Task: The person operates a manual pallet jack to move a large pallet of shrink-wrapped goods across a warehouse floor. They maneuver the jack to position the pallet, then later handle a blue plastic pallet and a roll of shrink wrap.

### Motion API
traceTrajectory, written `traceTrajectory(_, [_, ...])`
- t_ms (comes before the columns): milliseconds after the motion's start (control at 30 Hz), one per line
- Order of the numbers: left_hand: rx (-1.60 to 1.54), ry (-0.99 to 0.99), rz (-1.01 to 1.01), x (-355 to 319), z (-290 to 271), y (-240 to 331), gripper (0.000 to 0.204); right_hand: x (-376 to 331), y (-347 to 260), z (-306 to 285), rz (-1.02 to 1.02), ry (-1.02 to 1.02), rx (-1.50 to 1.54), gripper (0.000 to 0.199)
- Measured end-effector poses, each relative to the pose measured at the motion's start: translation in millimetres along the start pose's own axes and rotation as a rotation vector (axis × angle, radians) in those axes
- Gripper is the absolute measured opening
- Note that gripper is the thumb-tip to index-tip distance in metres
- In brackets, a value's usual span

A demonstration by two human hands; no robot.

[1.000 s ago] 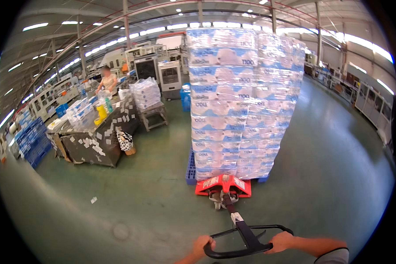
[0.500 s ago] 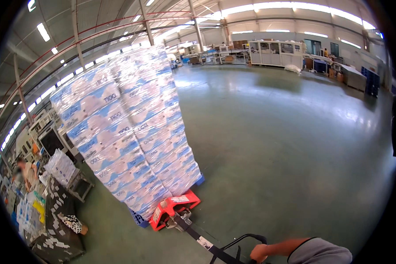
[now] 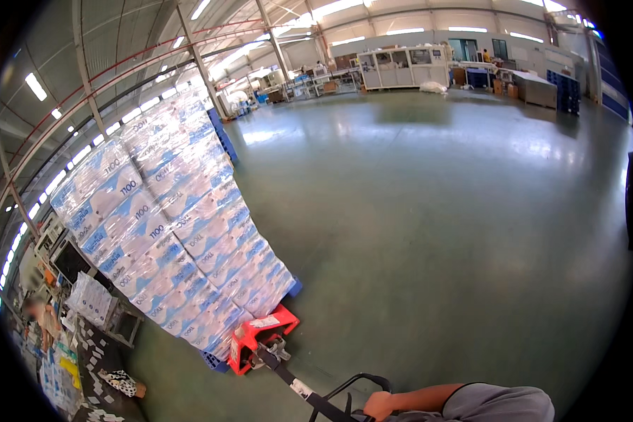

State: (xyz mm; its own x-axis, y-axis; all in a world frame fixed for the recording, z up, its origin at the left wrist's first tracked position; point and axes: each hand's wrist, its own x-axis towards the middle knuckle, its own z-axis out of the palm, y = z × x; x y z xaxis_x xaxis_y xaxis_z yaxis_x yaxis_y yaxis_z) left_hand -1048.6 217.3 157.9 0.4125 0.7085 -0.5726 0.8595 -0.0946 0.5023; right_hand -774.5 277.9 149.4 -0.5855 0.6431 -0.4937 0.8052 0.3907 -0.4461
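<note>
red pallet jack under wrapped pallet of paper-roll packs. right hand, fingers clamped on black loop handle. left hand out of view.

Pallet jack: red body, black handle loop. Beside it, stacked packs wrapped in clear film, white with light-blue patches. Blue pallet under the stack. Floor past the jack: glossy grey-green. Sleeve by the handle: grey. Far from the jack, dark blue crates.
</note>
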Motion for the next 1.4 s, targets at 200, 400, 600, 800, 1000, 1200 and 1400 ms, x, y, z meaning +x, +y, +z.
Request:
traceTrajectory(200, [0.086,-0.034,-0.046,22,31,-15,0.035,0,17,19,-0.053,-0.035,-0.129,0.025])
traceTrajectory(400, [0.101,0.165,-0.147,23,3,-10,0.029,1,9,-29,-0.13,0.01,-0.034,0.021])
traceTrajectory(600, [0.085,0.331,-0.1,19,-100,0,0.035,36,4,-115,-0.156,0.192,-0.117,0.03])
traceTrajectory(800, [0.073,0.155,-0.118,1,-22,9,0.034,15,8,-6,-0.117,0.184,-0.057,0.026])
traceTrajectory(1000, [0.097,0.07,-0.062,20,20,-7,0.034,8,26,64,-0.086,0.116,-0.046,0.023])
traceTrajectory(1200, [0.214,0.407,-0.126,22,-66,6,0.035,42,18,-73,-0.124,0.164,-0.075,0.032])
traceTrajectory(1400, [0.306,0.672,-0.235,26,-151,29,0.034,78,5,-143,-0.163,0.606,-0.205,0.032])
